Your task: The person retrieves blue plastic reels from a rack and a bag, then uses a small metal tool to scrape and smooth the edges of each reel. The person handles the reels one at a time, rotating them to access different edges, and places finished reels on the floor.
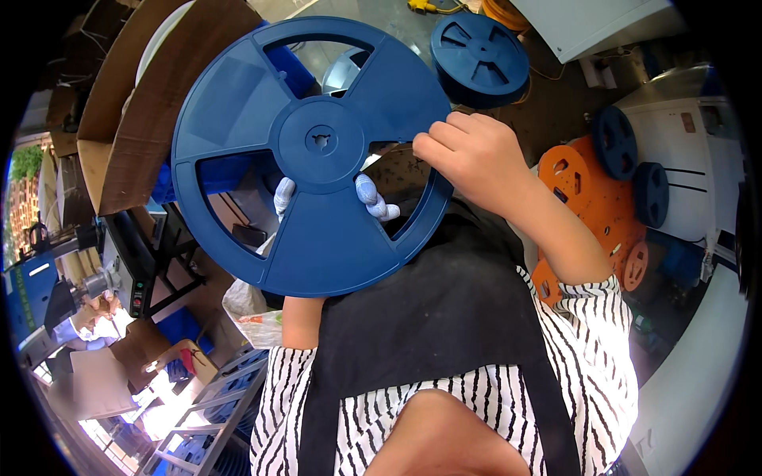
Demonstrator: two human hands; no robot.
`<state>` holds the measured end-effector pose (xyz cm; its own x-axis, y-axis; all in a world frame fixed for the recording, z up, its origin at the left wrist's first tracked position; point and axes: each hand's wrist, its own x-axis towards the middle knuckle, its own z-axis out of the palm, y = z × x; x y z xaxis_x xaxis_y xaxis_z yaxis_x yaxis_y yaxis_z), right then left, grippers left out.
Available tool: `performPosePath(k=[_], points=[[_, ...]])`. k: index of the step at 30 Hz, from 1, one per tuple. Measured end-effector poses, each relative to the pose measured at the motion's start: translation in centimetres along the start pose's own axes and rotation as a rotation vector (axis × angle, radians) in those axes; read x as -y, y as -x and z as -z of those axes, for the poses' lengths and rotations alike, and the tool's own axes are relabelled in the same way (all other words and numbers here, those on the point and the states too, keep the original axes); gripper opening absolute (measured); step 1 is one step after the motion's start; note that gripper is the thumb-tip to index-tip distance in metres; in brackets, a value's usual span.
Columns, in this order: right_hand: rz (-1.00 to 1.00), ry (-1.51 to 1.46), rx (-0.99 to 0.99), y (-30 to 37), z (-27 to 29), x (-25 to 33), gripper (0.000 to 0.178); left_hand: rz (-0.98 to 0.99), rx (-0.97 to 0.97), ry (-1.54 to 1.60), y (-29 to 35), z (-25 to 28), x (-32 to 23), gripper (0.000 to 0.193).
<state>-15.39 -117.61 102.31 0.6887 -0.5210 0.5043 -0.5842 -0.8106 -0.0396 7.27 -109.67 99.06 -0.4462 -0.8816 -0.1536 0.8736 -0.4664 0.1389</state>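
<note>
fingers of the left hand [366,190] are poking up through two windows of the big blue reel [327,238], one side of the bottom panel each, so i'd call that a grip on the reel from behind. they've got a pale, whitish-blue covering on them; the palm is hidden behind the plastic. the right hand [480,159] is bare and curled up tight at the reel's right rim, fingertips right by the upper end of the right-hand window. honestly can't tell from my end if it's pinching the rim, something small, or nothing.

the reel itself is held up in front of the black apron [429,325], flat face toward my camera, with three cutouts and a round hub with a little shaped hole in the middle. striped sleeves [591,341] on both arms.

around that: another blue reel [486,49] sits beyond the right hand, with a yellow item [425,6] above it. over on my right there's a bunch of orange round parts [599,210], plus two smaller-looking blue reels [615,143] near a white cabinet [679,147]. on my left, an open cardboard box [147,119] is just beside the held reel, and a white sack [252,305] is lower down.
</note>
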Motion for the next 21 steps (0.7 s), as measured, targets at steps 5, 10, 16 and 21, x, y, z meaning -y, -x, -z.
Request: performPosePath(k=[5,10,16,21], points=[[0.049,0.074,0.067,-0.6,-0.1,0.1,0.014,0.045,0.085,0.008,0.3,0.7,-0.1,0.066],[0.058,0.085,0.099,-0.1,0.4,0.4,0.014,0.074,0.11,0.031,0.4,0.6,0.0,0.065],[0.038,0.132,0.169,0.6,1.5,0.7,0.013,0.098,0.12,0.038,0.7,0.5,0.1,0.064],[0.018,0.112,0.178,1.4,2.0,0.3,0.014,0.105,0.134,0.032,0.7,0.4,0.2,0.063]])
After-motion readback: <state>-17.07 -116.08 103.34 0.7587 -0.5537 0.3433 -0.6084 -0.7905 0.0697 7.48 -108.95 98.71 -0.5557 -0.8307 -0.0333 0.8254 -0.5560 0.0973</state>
